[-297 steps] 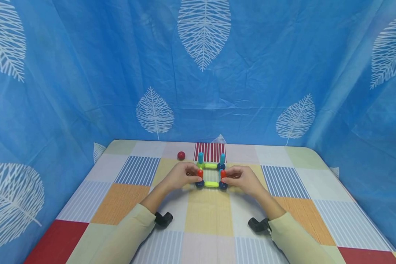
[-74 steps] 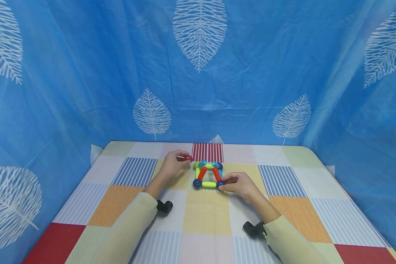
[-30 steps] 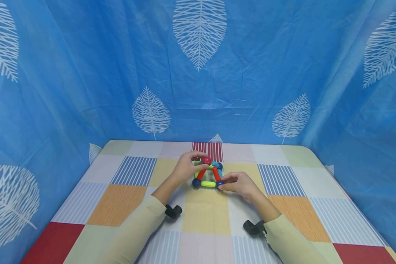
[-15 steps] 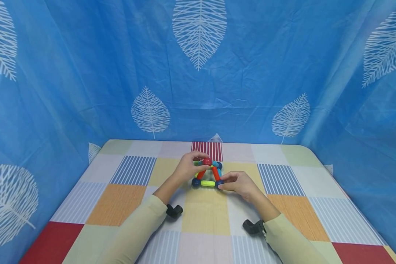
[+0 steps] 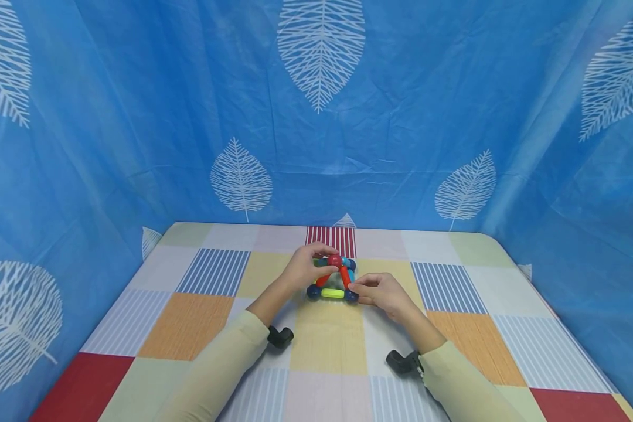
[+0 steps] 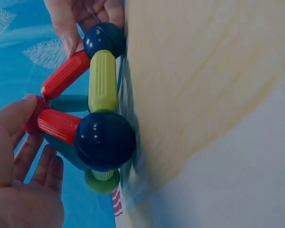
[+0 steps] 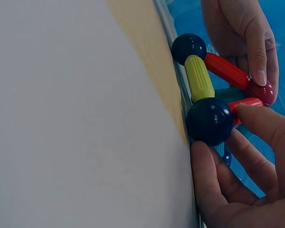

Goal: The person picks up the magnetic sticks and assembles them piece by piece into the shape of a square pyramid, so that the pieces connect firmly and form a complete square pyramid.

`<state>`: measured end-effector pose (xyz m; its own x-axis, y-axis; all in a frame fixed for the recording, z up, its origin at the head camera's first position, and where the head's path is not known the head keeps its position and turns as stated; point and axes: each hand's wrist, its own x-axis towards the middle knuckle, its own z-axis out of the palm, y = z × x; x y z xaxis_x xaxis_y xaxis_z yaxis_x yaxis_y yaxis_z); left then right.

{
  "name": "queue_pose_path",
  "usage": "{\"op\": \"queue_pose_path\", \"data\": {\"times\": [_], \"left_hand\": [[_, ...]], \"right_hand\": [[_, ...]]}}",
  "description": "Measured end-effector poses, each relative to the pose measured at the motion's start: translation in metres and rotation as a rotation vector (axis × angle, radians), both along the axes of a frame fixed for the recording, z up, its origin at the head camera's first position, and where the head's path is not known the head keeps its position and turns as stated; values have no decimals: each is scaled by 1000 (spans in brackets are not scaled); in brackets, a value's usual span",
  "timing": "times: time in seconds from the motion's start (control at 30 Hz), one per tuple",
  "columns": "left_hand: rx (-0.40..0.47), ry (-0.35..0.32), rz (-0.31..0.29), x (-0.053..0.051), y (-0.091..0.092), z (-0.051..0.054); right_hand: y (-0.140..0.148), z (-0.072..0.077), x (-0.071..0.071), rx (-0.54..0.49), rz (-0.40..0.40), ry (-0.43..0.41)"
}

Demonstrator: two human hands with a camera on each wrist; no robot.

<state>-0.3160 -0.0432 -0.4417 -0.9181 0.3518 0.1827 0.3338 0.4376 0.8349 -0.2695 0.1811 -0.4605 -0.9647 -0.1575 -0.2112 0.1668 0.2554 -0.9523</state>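
A small frame of rods and balls, like a magnetic building set, stands on the table. My left hand (image 5: 302, 268) pinches the red ball (image 5: 335, 260) at its peak between thumb and fingers. The right hand (image 5: 384, 293) grips the lower part of the right red rod (image 5: 345, 276), beside the front right dark blue ball (image 7: 210, 121); one fingertip touches that ball. A yellow-green rod (image 5: 332, 293) joins it to the front left dark blue ball (image 6: 104, 141). The left red rod (image 6: 59, 126) leans up to the red ball. Teal rods (image 6: 69, 103) behind are partly hidden.
A patchwork-patterned cloth covers the table (image 5: 327, 346). Blue curtains (image 5: 401, 117) with white leaf prints enclose the back and sides. Black wrist mounts (image 5: 281, 337) hang below both forearms.
Earlier, the upright rods tilted inward and my left hand brought the red ball from the table to the peak. Since half a second ago, the right hand has shifted from the dark blue ball to the red rod.
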Motion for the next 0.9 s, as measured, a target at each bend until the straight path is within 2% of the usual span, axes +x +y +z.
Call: {"op": "queue_pose_path", "data": {"times": [0.3, 0.43, 0.6, 0.67, 0.73, 0.83, 0.9], "left_hand": [[-31, -4, -30, 2, -3, 4], [-15, -15, -33, 5, -8, 5], [-14, -28, 41, 10, -22, -2], [-47, -52, 79, 14, -28, -4], [-89, -84, 92, 17, -33, -5], [-161, -137, 59, 22, -38, -5], [-179, -167, 21, 24, -40, -5]], "right_hand": [[-2, 2, 0, 29, 1, 32], [-4, 2, 0, 47, -14, 38], [-5, 0, -1, 66, -20, 39], [-5, -1, -2, 57, -15, 38], [-4, -1, -2, 48, -8, 38], [-4, 0, -2, 42, -9, 37], [-5, 1, -2, 45, -13, 41]]}}
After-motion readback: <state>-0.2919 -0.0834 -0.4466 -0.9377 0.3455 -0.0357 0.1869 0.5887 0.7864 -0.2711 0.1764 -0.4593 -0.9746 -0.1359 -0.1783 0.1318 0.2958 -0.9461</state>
